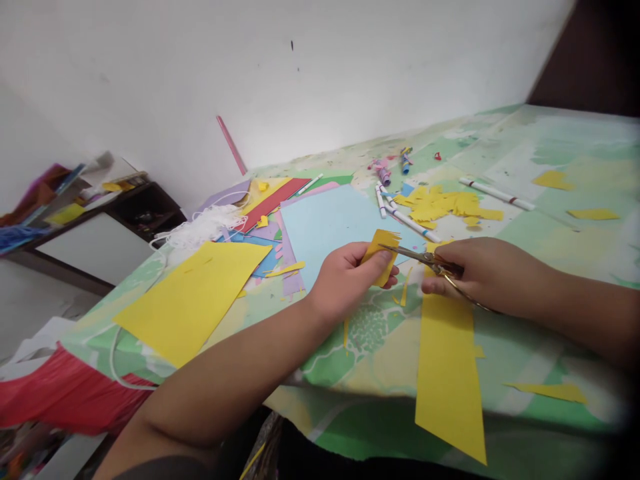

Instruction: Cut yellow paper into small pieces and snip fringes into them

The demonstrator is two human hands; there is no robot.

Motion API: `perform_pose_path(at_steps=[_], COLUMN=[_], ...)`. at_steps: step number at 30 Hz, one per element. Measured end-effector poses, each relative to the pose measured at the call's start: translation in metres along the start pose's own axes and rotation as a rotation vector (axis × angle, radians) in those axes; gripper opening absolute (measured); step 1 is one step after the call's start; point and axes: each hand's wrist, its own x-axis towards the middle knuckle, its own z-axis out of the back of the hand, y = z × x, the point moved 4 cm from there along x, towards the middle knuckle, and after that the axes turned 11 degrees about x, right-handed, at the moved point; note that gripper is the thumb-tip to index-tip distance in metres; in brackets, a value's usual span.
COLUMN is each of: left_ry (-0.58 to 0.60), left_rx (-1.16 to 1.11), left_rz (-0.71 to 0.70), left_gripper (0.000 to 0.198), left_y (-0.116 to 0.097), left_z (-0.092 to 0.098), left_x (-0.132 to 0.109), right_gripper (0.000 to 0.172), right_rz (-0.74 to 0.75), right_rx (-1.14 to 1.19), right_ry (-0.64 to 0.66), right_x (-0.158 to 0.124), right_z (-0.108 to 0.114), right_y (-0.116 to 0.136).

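My left hand (pixel 347 277) is closed on a small piece of yellow paper (pixel 383 250) with a fringed upper edge, held just above the table. My right hand (pixel 475 273) grips gold-coloured scissors (pixel 425 257) whose blades point left and meet the yellow piece. A long yellow paper strip (pixel 447 373) lies under my right hand and hangs over the table's near edge. A large yellow sheet (pixel 193 300) lies to the left of my left arm.
The table has a green patterned cover (pixel 550 220). On it lie a light blue sheet (pixel 330 223), mixed coloured sheets, white string (pixel 205 227), yellow scraps (pixel 440 203), markers (pixel 495 193) and small paper rolls (pixel 385 173). A white wall stands behind; a dark shelf (pixel 145 210) stands left.
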Motion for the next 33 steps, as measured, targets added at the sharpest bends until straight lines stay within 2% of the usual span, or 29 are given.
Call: perform_pose_path(at_steps=[6,12,28,33], left_ry=[-0.045,0.004,0.002,0.016], left_rx=[0.019,0.090,0.080,0.063], left_rz=[-0.028,-0.054,-0.071,-0.081], left_gripper=[0.021,0.023,0.022,0.022], left_y=[-0.0009,-0.0019,-0.0008,-0.0012], left_z=[0.0018,-0.0019,-0.0011,-0.0015], left_x=[-0.0006,-0.0016,-0.0002,-0.0002], right_gripper=[0.047,0.048,0.045,0.042], right_rz=[0.047,0.040,0.055,0.040], right_rx=[0.000,0.004,0.065,0.075], right_ry=[0.016,0.027,-0.002,0.038], right_x=[-0.0004,0.0003,-0.0015,-0.0012], right_z=[-0.0018,-0.0027,-0.0020,-0.0011], right_y=[0.0001,0.0006,0.0014,0.0042])
